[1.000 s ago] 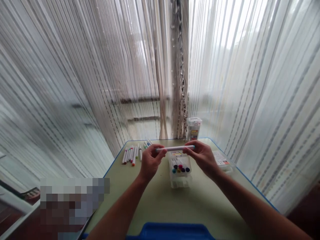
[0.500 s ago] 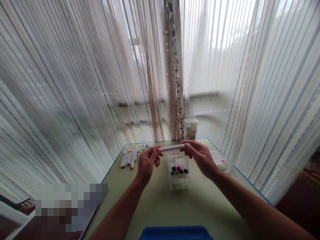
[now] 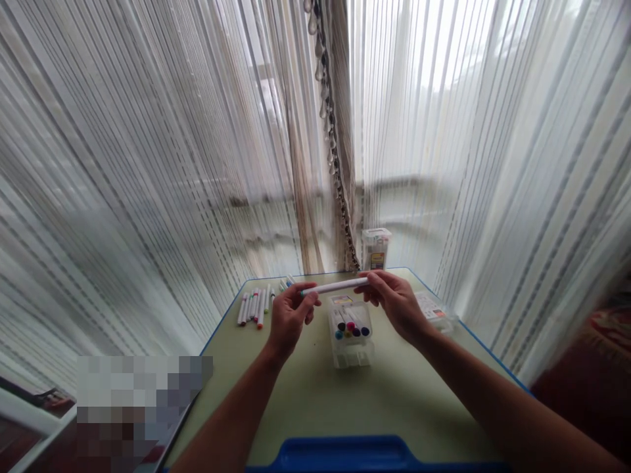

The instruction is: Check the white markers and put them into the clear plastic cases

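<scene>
A white marker [image 3: 338, 286] is stretched level between my two hands, above the table. My left hand [image 3: 292, 312] is closed on its left end, where a bit of teal shows by the fingertips. At the other end, the fingers of my right hand [image 3: 392, 295] pinch the marker. Below it stands a clear plastic case [image 3: 352, 358] with several markers inside, their coloured ends [image 3: 351, 330] facing me. Left of my left hand, several white markers [image 3: 254, 309] with coloured ends lie in a loose row on the table.
The pale green table [image 3: 305, 401] has a blue rim and a blue tray [image 3: 345, 453] at its near edge. A second clear case [image 3: 377, 249] stands upright at the back. A clear lid-like piece with a label [image 3: 434, 312] lies at the right. String curtains [image 3: 148, 164] hang behind.
The marker is still held at both ends, and my right fingers show slightly more of its right end. The view has shifted a little; the near tray shows more.
</scene>
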